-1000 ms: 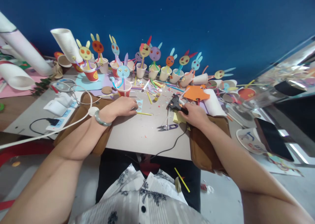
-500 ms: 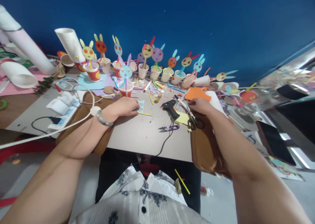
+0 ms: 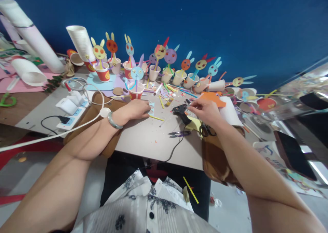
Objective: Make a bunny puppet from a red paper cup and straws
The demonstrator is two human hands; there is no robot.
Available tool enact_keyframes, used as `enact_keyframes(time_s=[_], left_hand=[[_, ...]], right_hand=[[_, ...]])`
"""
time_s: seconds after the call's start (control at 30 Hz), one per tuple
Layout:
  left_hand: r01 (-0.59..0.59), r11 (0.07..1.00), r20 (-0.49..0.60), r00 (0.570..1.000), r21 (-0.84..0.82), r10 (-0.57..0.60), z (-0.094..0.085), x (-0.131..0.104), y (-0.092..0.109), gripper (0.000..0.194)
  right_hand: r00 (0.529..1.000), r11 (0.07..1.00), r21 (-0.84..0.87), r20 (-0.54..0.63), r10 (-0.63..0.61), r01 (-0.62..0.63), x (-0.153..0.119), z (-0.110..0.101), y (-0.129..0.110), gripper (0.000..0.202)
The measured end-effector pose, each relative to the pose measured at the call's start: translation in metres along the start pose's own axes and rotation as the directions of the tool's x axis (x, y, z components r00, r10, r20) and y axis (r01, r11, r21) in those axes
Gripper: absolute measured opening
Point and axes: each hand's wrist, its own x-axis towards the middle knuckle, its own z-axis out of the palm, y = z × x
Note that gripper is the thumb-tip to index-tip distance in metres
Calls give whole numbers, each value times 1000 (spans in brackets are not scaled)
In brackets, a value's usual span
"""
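Observation:
My left hand (image 3: 138,109) rests on the table with its fingers curled closed; what lies under them is hidden. Beside its fingertips are a light-blue paper piece with cut-out holes (image 3: 152,108) and a yellow paper strip (image 3: 156,118). Just behind it stands a red cup (image 3: 135,91) bearing a blue bunny head (image 3: 137,73). My right hand (image 3: 205,110) hovers at the rear of a black glue gun (image 3: 181,114), thumb and fingers slightly apart. Whether they touch it I cannot tell. Black-handled scissors (image 3: 204,130) lie partly beneath my right wrist. Purple thread snips (image 3: 179,134) lie nearer me.
Several cups with paper bunny figures line the blue wall, among them an orange-faced one (image 3: 186,64). A power strip (image 3: 73,115) with a white cable sits left. Orange paper (image 3: 211,98), a white cup (image 3: 229,111) and a phone (image 3: 294,154) are right.
My right hand has moved left, from beside the markers to the rear of the glue gun. My left hand stays by the blue paper piece. The whole view has shifted slightly.

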Motion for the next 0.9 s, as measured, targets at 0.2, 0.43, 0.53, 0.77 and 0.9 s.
enact_keyframes(time_s=[0.2, 0.43, 0.53, 0.77, 0.9], left_hand=[[-43, 885, -136, 990, -463, -23, 3, 4, 4, 31], [39, 415, -14, 992, -909, -125, 4, 10, 21, 20], [136, 209, 87, 970, -968, -229, -1, 9, 23, 16], [190, 44, 178, 965, -981, -194, -11, 5, 25, 28], [185, 60, 175, 975, -981, -139, -8, 5, 24, 21]], right_hand=[[960, 834, 545, 267, -82, -81, -30, 39, -56, 44], [964, 747, 663, 231, -133, -56, -33, 65, -78, 50], [971, 845, 486, -40, -235, 224, -35, 74, -67, 43], [658, 644, -283, -53, -751, 711, -39, 78, -36, 25], [589, 555, -350, -12, -808, 754, -39, 76, -32, 30]])
